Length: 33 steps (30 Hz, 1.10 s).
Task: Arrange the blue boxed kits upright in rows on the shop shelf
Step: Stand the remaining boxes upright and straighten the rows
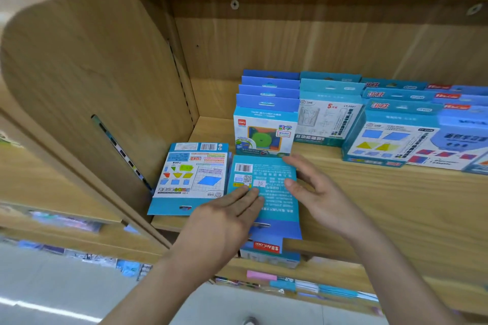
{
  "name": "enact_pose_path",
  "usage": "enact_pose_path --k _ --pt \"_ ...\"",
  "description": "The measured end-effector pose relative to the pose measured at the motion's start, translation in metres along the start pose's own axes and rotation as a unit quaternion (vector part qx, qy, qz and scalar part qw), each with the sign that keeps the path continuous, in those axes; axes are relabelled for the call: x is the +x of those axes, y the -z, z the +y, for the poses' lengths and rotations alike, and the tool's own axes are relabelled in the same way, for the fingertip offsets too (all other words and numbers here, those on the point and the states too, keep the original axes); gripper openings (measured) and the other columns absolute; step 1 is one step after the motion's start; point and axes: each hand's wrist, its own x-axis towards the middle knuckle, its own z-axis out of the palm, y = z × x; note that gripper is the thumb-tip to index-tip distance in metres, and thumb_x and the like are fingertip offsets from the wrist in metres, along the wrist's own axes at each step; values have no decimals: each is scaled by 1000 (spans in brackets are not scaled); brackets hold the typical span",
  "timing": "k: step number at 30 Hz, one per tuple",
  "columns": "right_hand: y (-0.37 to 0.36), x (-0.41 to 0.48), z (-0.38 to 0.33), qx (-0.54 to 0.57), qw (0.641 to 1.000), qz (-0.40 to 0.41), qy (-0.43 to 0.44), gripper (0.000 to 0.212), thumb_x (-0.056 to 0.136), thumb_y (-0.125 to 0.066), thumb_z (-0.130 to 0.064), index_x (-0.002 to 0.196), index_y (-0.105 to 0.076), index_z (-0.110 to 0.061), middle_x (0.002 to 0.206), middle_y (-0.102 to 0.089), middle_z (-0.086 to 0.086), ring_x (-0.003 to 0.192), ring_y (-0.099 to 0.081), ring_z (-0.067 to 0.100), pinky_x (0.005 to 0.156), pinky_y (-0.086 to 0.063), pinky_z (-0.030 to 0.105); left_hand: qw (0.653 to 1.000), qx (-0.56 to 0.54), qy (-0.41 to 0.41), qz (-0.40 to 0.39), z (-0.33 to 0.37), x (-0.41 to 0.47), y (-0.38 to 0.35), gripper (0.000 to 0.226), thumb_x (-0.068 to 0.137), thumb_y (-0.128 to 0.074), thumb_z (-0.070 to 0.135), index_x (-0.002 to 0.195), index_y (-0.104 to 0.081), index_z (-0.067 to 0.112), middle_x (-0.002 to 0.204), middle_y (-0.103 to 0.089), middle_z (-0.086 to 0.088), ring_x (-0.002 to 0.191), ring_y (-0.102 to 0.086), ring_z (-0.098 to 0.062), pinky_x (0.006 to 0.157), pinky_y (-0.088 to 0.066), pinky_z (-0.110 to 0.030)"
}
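The wooden shelf [396,206] holds upright blue kits [264,129] in rows at centre right. At lower centre lies a flat kit [269,174]; the left hand [224,219] and the right hand [314,192] rest straight, relaxed fingers on it.

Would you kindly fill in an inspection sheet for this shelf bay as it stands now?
Surface: wooden shelf board, bare at front right.
Job's things: upright kits in rows at the back; left flat kit lying barcode up; middle flat kit lying barcode up, overhanging the front edge.
Clutter: red-labelled box beneath the overhanging kit.
Hands: left hand flat on the middle flat kit; right hand open, touching its right edge.
Cables: nothing seen.
Surroundings: side panel at left; lower shelves hold blurred packs.
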Motion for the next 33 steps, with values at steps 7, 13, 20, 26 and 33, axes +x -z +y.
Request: enact_pose_path --k 7,13,20,26,33 --pt "18 -29 -16 103 993 -48 20 53 78 -50 -71 123 -58 -44 151 -33 -17 137 -23 -10 115 -27 30 991 -55 8 120 -9 8 15 35 75 -61 12 108 -68 22 105 -72 3 97 -69 -13 75 -57 -27" --pt "33 -35 -25 8 992 90 84 56 67 -72 -53 120 -62 -40 130 -56 -24 127 -46 -1 108 -38 36 920 -284 141 229 -1 59 57 16 84 -64 30 86 -75 19 76 -72 6 70 -62 -6 61 -48 -23" --pt "68 -41 -30 174 954 240 51 22 71 -67 -31 91 -71 -23 89 -75 -11 84 -69 7 79 -55 29 764 -561 247 198 22 93 54 58 68 -73 39 121 -52 28 111 -63 3 92 -62 -9 75 -48 -15" --pt "120 -64 -4 258 927 267 -47 39 70 -68 -38 98 -72 -11 98 -74 7 98 -68 30 93 -51 52 762 -595 240 84 78 113 29 37 70 -67 38 106 -59 32 97 -72 1 91 -67 -13 83 -53 -33" --pt "158 -88 17 250 943 214 -39 33 74 -65 -29 102 -69 -11 95 -75 5 90 -70 24 82 -56 40 746 -608 270 35 122 127 11 31 77 -75 26 105 -64 26 95 -74 -7 92 -69 -29 87 -52 -51"
